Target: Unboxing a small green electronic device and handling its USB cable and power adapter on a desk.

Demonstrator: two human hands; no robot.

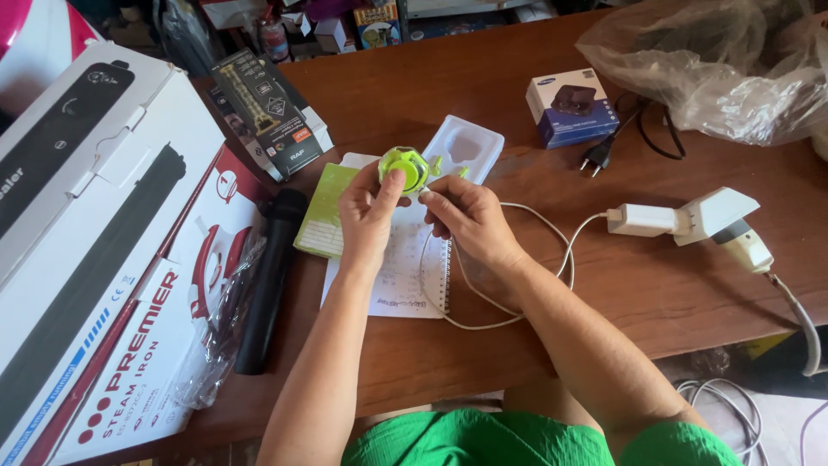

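Observation:
My left hand [369, 214] grips a small lime-green round gadget [405, 166] with a white centre, thumb pressed on its face. My right hand [466, 220] pinches the end of a white cable [483, 321] right at the gadget's lower right side. The cable loops over a spiral notebook [405, 276] and runs right to a white power adapter [642, 219] plugged into a white socket block [720, 216]. A clear plastic tray [466, 145] lies just behind the gadget.
Large white appliance boxes [95, 259] crowd the left. A black cylinder [267, 276] lies beside them. A dark carton [267, 112], a small blue-and-white box [571, 108], a black plug [598, 158] and a crumpled plastic bag [716, 69] sit on the wooden table [655, 293].

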